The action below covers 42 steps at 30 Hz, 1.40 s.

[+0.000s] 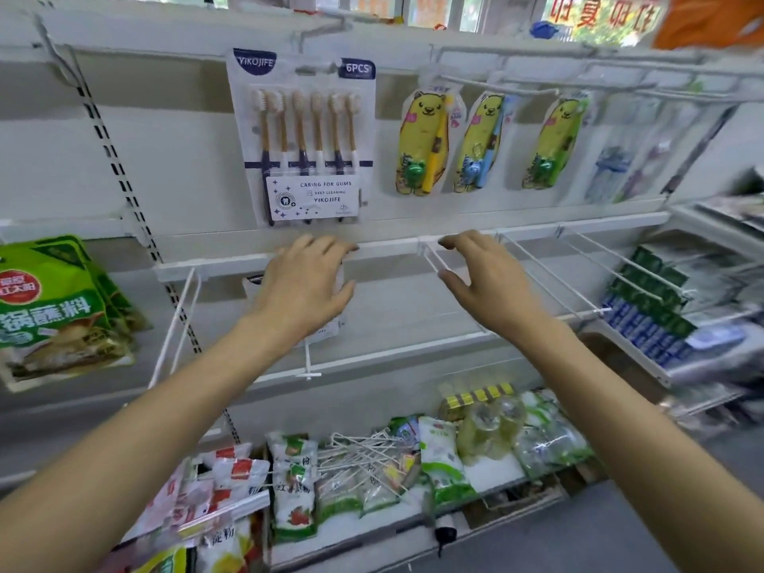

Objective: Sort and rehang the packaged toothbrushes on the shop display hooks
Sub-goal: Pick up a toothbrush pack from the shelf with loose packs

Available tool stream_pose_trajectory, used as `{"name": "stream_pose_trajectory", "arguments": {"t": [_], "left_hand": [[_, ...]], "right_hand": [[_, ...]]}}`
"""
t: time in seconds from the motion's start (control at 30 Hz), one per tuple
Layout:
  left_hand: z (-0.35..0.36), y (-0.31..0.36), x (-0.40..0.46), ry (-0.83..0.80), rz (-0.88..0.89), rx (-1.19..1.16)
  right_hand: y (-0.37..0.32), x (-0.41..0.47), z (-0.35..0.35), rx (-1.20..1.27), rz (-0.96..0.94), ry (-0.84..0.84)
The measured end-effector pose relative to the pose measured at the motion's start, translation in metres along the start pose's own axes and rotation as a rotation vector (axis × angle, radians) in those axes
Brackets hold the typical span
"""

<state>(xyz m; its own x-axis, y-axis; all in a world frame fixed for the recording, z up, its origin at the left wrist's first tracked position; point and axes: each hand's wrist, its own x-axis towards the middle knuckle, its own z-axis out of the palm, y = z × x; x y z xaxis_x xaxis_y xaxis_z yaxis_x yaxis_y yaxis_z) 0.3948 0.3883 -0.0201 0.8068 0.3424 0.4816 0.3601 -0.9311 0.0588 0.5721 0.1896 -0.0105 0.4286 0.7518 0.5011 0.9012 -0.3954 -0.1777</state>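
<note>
A six-piece toothbrush pack (304, 138) hangs on an upper hook. To its right hang three yellow bear-shaped children's toothbrush packs (421, 144) (481, 144) (554, 144), then blurred clear packs (620, 171). My left hand (308, 279) hovers over another white pack (330, 324) hanging on a lower hook, mostly hidden behind it; whether it touches the pack I cannot tell. My right hand (483, 279) is spread open beside a bare white lower hook (438, 260), holding nothing.
Several bare wire hooks (578, 275) stick out of the lower rail on the right. Green food bags (53, 308) hang at left. Boxed goods (653, 308) sit at right. Food packets and loose white hooks (364, 452) lie on the bottom shelf.
</note>
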Motion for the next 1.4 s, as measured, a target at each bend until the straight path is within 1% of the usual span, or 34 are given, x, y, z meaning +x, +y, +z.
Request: {"name": "stream_pose_trajectory", "arguments": {"t": [0.27, 0.53, 0.7, 0.8, 0.97, 1.17, 1.4], "left_hand": [[0.012, 0.116, 0.017, -0.002, 0.277, -0.046], [0.046, 0.255, 0.037, 0.02, 0.442, -0.122], [0.073, 0.355, 0.051, 0.017, 0.472, -0.165], [0.088, 0.414, 0.058, 0.02, 0.483, -0.153], [0.104, 0.497, 0.07, 0.0, 0.491, -0.158], [0.13, 0.57, 0.104, -0.036, 0.529, -0.172], [0.184, 0.636, 0.174, -0.048, 0.538, -0.186]], "right_hand": [[0.05, -0.086, -0.054, -0.165, 0.103, -0.001], [0.147, -0.172, -0.108, -0.254, 0.21, -0.009], [0.225, -0.226, -0.151, -0.294, 0.276, -0.028], [0.272, -0.256, -0.174, -0.308, 0.297, -0.034], [0.341, -0.295, -0.201, -0.305, 0.341, -0.064], [0.412, -0.315, -0.223, -0.306, 0.38, -0.057], [0.507, -0.302, -0.226, -0.302, 0.424, -0.052]]}}
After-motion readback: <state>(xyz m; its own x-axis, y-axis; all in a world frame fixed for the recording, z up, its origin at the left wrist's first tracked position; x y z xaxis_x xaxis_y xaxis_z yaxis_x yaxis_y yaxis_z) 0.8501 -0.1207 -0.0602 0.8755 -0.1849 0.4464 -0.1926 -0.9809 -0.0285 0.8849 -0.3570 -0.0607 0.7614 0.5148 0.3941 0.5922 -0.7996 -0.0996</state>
